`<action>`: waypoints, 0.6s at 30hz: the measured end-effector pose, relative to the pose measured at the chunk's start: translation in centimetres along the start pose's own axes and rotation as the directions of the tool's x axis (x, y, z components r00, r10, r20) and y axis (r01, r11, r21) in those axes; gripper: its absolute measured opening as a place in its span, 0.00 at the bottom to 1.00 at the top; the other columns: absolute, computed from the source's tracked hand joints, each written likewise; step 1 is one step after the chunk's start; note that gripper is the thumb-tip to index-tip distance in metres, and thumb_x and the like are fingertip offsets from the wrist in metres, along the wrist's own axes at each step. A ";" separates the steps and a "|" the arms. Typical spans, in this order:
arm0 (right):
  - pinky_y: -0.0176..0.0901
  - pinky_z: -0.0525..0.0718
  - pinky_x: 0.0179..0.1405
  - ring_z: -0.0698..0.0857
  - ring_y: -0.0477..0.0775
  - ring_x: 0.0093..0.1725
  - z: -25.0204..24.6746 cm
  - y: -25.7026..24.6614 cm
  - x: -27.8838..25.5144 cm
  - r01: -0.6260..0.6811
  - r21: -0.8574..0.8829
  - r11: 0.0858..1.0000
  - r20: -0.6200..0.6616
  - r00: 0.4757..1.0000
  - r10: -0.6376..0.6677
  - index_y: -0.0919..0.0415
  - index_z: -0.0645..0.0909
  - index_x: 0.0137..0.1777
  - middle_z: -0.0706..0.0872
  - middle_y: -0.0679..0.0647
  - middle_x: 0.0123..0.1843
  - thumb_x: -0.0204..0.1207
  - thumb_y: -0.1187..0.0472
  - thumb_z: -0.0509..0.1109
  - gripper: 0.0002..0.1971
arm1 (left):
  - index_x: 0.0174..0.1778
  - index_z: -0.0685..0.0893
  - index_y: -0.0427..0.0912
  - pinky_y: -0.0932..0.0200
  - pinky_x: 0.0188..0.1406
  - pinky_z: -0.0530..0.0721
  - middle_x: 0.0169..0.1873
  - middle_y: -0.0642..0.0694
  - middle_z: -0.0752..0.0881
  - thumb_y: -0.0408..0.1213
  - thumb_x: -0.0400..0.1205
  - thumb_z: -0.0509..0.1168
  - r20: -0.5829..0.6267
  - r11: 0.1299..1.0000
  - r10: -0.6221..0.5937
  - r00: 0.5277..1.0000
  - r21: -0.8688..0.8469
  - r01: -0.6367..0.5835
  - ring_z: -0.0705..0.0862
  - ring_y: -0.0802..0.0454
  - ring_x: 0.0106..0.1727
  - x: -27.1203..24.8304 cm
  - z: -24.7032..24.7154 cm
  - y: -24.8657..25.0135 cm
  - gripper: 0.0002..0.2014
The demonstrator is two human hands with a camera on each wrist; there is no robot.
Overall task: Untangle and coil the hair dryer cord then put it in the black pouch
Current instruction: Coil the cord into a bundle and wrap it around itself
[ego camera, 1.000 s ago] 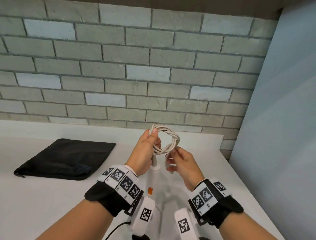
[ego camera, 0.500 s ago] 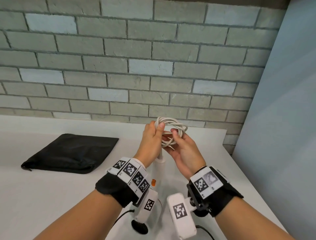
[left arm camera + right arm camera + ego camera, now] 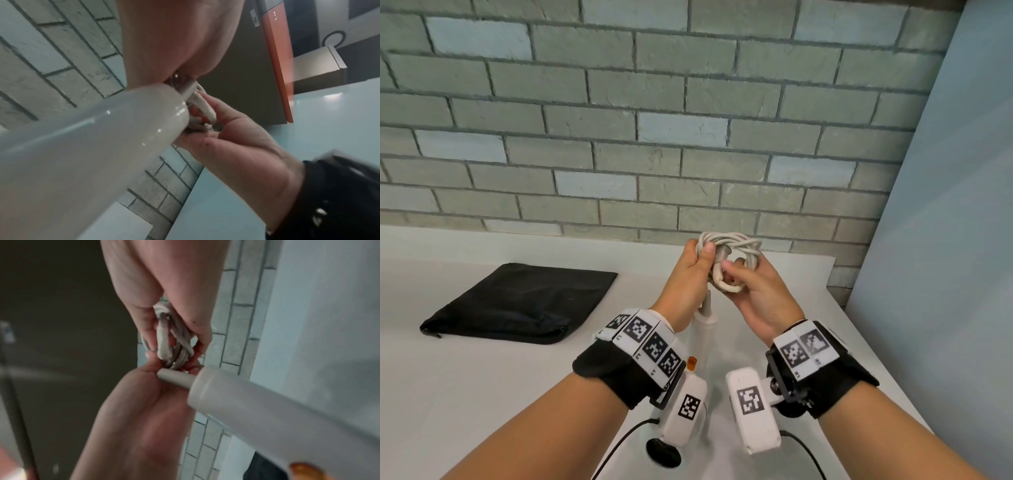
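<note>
A white hair dryer cord (image 3: 736, 240) is wound into a small coil held up over the table's right part. My left hand (image 3: 702, 255) grips the coil's left side, thumb over the strands. My right hand (image 3: 732, 270) pinches the coil's lower right, fingers curled round a loop; the right wrist view shows the strands (image 3: 174, 340) between both hands. The white dryer handle (image 3: 703, 329) hangs below the coil, its orange switch (image 3: 691, 362) showing; it fills the left wrist view (image 3: 82, 146). The black pouch (image 3: 517, 305) lies flat at the left. The dryer's head is hidden.
The white table (image 3: 465, 394) runs back to a grey brick wall (image 3: 654, 137). A pale blue panel (image 3: 945, 240) closes the right side, close to the table's right edge. Black cables (image 3: 619, 442) from the wrist cameras trail near the front.
My right hand rose from below the coil and closed on its lower right side. The coil now sits tighter between both hands, and the left hand kept its grip.
</note>
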State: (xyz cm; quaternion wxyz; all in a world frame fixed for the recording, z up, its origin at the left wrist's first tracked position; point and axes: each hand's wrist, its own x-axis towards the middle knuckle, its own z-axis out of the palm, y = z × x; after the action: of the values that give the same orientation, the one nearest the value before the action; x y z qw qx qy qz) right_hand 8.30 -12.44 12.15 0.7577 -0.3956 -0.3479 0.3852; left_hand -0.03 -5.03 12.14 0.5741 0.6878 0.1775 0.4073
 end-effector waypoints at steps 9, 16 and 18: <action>0.39 0.87 0.27 0.82 0.49 0.25 -0.1 -0.4 -0.9 -0.126 -0.282 0.951 -0.090 0.990 0.105 0.67 0.73 0.55 0.82 0.60 0.37 0.75 0.73 0.66 0.10 | 0.46 0.72 0.49 0.61 0.40 0.79 0.38 0.51 0.79 0.45 0.86 0.49 -0.107 1.000 0.022 0.994 -0.011 -0.023 0.79 0.57 0.37 0.4 -0.8 0.1 0.09; 0.35 0.76 0.32 0.76 0.45 0.34 -1.9 -1.8 -1.6 0.025 -0.556 0.831 0.049 0.999 0.002 0.58 0.79 0.37 0.79 0.49 0.32 0.78 0.63 0.64 0.08 | 0.41 0.72 0.51 0.63 0.35 0.72 0.31 0.51 0.70 0.47 0.86 0.49 -0.118 0.994 -0.090 0.989 -0.080 0.081 0.74 0.59 0.29 0.8 -1.4 0.7 0.11; 0.39 0.79 0.43 0.80 0.48 0.41 -2.3 -2.0 -2.1 0.062 -0.514 0.856 0.143 0.990 0.014 0.59 0.77 0.39 0.82 0.49 0.36 0.79 0.59 0.61 0.08 | 0.40 0.72 0.49 0.61 0.34 0.78 0.30 0.50 0.71 0.44 0.86 0.49 -0.103 0.982 -0.123 0.987 -0.153 0.107 0.76 0.63 0.23 0.8 -1.3 1.1 0.11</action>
State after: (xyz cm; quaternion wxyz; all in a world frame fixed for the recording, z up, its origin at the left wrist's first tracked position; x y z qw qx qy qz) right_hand 9.86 -15.75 12.37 0.6019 -0.5517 -0.4961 0.2954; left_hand -0.84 -3.93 13.46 0.6350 0.6082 0.2184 0.4234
